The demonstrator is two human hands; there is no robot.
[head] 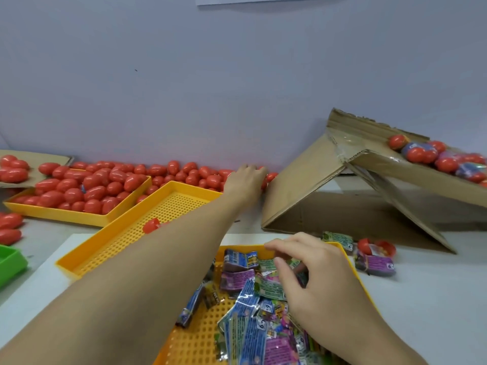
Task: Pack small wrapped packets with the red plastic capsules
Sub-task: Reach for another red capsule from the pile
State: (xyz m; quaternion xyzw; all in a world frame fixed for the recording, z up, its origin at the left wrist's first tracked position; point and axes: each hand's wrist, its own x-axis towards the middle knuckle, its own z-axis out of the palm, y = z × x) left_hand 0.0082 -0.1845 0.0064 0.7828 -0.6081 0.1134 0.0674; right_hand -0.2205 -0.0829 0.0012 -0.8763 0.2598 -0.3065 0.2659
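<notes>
Head view: cardboard flap (303, 185) beside left hand (246, 180).

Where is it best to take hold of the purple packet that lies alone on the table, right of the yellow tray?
Probably pinch the purple packet by its right short end, coming from above and from the right. It lies flat and that end is free, while an open red capsule sits close behind it and the packet tray is on its left. The right hand is nearest.
</notes>
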